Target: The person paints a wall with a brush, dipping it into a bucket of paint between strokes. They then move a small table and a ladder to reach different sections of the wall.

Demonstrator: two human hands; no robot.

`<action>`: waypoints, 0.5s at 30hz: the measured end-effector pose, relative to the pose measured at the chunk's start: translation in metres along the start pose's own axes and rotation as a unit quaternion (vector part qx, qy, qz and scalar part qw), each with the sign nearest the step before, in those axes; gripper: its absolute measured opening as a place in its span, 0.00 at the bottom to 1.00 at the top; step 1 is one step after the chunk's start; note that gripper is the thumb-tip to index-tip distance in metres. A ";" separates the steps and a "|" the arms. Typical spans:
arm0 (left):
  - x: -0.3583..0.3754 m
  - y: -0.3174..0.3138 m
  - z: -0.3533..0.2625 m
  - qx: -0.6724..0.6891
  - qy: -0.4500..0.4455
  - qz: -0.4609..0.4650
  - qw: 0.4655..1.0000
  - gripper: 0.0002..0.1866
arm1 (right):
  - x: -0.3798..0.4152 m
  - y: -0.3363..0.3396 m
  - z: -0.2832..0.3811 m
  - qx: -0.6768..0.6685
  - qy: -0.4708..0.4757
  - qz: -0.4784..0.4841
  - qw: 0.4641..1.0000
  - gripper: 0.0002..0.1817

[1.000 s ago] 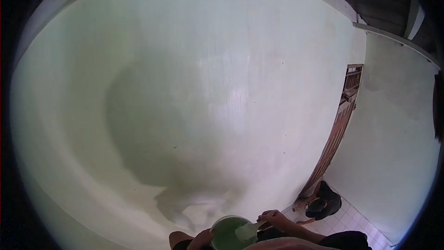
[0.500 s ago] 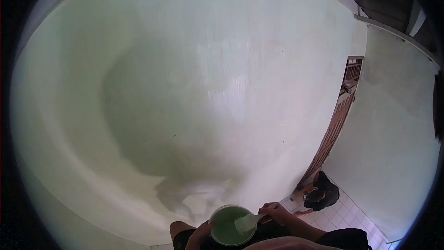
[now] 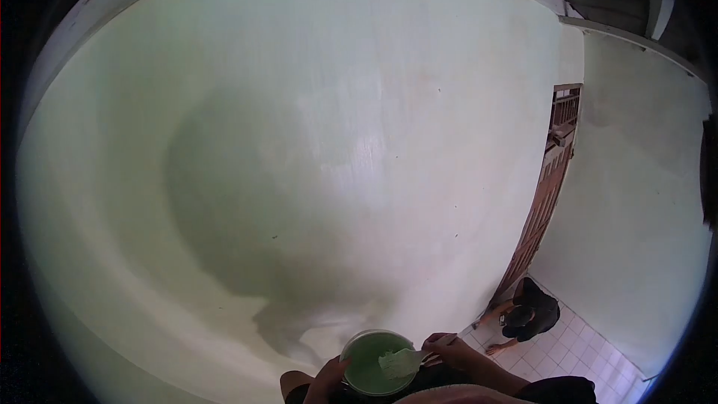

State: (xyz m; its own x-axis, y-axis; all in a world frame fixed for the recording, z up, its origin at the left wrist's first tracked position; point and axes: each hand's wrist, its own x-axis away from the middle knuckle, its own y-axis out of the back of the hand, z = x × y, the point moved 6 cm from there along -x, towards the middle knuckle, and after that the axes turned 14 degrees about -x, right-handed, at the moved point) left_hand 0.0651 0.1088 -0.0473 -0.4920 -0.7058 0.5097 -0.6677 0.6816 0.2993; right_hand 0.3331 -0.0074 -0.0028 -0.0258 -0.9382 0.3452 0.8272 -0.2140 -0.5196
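At the bottom of the head view, a round bucket [image 3: 379, 334] of pale green paint [image 3: 362, 375] sits close against my body. My left hand [image 3: 327, 378] grips its left side, thumb over the rim. My right hand [image 3: 453, 352] is closed around the handle of a wide paintbrush [image 3: 400, 364]. The brush's head, coated with light paint, lies over the right part of the bucket opening. Part of the handle's end sticks out above my right fingers.
A large pale green wall [image 3: 359, 127] fills the view ahead, with my shadow on it and a shinier patch near the middle. To the right stands a brown door [image 3: 550, 179]. Another person [image 3: 529, 313] in dark clothes bends low on the tiled floor [image 3: 572, 348].
My right hand has turned the brush, so its handle end now shows above my fingers and its head sits lower over the bucket. The view has shifted slightly.
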 end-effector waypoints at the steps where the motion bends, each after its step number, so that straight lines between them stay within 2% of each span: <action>1: -0.001 0.000 -0.001 0.063 -0.001 0.009 0.998 0.26 | 0.001 -0.001 0.001 -0.004 -0.001 -0.007 1.000 0.12; 2: 0.004 0.001 -0.010 0.059 0.000 0.007 0.998 0.26 | 0.002 -0.002 0.002 -0.008 0.000 -0.005 1.000 0.12; 4: 0.016 0.009 -0.035 -0.051 0.043 -0.009 0.998 0.26 | 0.005 -0.002 0.002 -0.045 -0.011 -0.021 0.999 0.15; 5: 0.017 0.011 -0.043 -0.054 0.045 -0.011 0.997 0.26 | 0.004 -0.004 0.006 -0.048 -0.011 -0.019 0.999 0.15; 7: 0.018 0.012 -0.053 0.054 0.054 0.012 0.997 0.26 | 0.003 -0.007 0.015 -0.068 -0.019 -0.031 0.997 0.16; 10: 0.020 0.026 -0.077 0.020 0.012 -0.021 0.999 0.27 | -0.003 -0.016 0.037 -0.058 -0.037 -0.021 0.997 0.19; 11: 0.014 0.033 -0.073 0.033 0.008 -0.031 0.999 0.27 | -0.011 -0.021 0.044 -0.090 -0.016 0.005 0.996 0.22; 12: 0.012 0.039 -0.074 0.046 0.005 -0.039 0.998 0.27 | -0.011 -0.023 0.052 -0.134 -0.014 -0.034 0.990 0.21; 13: 0.037 0.044 -0.112 -0.036 0.008 -0.071 0.997 0.27 | -0.010 -0.032 0.066 -0.161 -0.001 -0.022 0.987 0.20; 14: 0.029 0.051 -0.108 0.004 0.010 -0.060 0.998 0.27 | -0.016 -0.040 0.085 0.037 0.116 0.056 0.991 0.19; 15: 0.028 0.059 -0.106 0.012 -0.002 -0.077 0.997 0.27 | -0.019 -0.040 0.086 -0.107 0.064 0.075 0.989 0.17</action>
State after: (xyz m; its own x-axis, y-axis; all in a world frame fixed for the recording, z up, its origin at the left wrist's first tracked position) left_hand 0.0712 0.1491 0.0701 -0.3838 -0.8030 0.4559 -0.7490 0.5595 0.3549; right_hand 0.3489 0.0426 0.0785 0.0056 -0.9874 0.1579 0.6894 -0.1106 -0.7159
